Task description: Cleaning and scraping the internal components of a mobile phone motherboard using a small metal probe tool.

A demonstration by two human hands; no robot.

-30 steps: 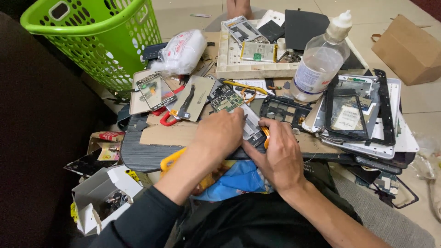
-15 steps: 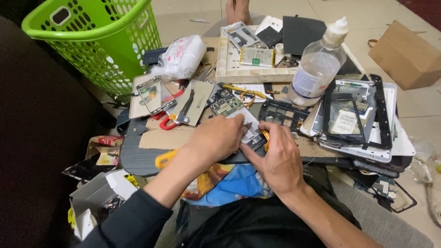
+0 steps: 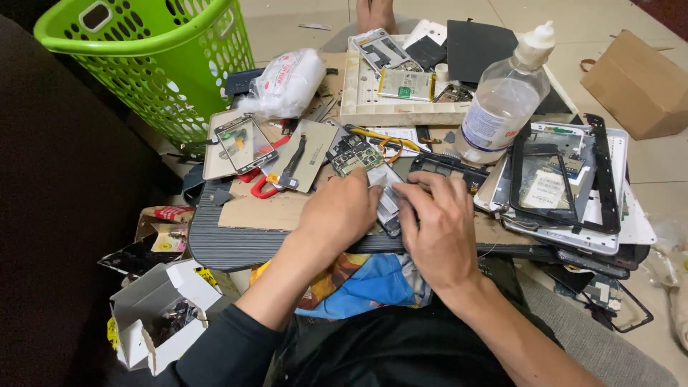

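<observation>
1. A small, flat phone part (image 3: 388,203), silvery with a dark end, is held between both hands near the front edge of the dark board (image 3: 229,247) that serves as a work surface.
2. The left hand (image 3: 342,215) is curled over the part's left side; the right hand (image 3: 437,229) is closed on its right side, fingers (image 3: 412,192) pressed to its top.
3. The part is judged light, thin and stiff, yet fragile: it is likely to bend or crack if twisted.
4. It is best gripped by its long edges, not its face, since smooth surfaces may slip.
5. A green circuit board (image 3: 353,154) lies just behind the hands, a clear plastic bottle (image 3: 502,107) stands towards the board's back right, and a green basket (image 3: 154,61) stands off the back left corner.
</observation>
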